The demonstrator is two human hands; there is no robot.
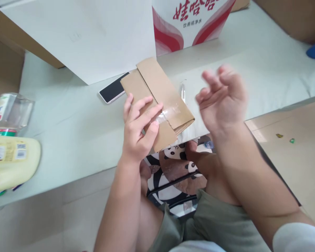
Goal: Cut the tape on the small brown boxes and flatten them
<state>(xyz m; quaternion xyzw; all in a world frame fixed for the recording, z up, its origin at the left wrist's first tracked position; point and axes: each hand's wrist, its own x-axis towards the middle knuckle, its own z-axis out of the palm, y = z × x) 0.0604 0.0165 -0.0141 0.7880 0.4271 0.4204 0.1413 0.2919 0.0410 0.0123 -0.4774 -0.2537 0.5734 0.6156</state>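
Note:
A folded piece of brown cardboard [164, 92] lies tilted near the front edge of the table, one corner overhanging. Clear tape [170, 112] crosses the seam where its flaps meet. My left hand [140, 129] rests on top with its fingers spread flat, the fingertips and thumb close to the tape. To the right, my right hand [223, 99] is raised apart from the cardboard, palm up and blurred. Its fingers are loosely bent with gaps between them, and nothing shows in them. Just beyond the cardboard's right side lies a small, slim, shiny object [183, 91].
A phone [112, 89] lies partly under the cardboard. Behind stand a large white box [94, 38] and a red-and-white carton [191, 28]. At left lie a clear bottle [18, 110] and a pale yellow bottle [15, 162]. The table's front edge [76, 180] runs above my knees.

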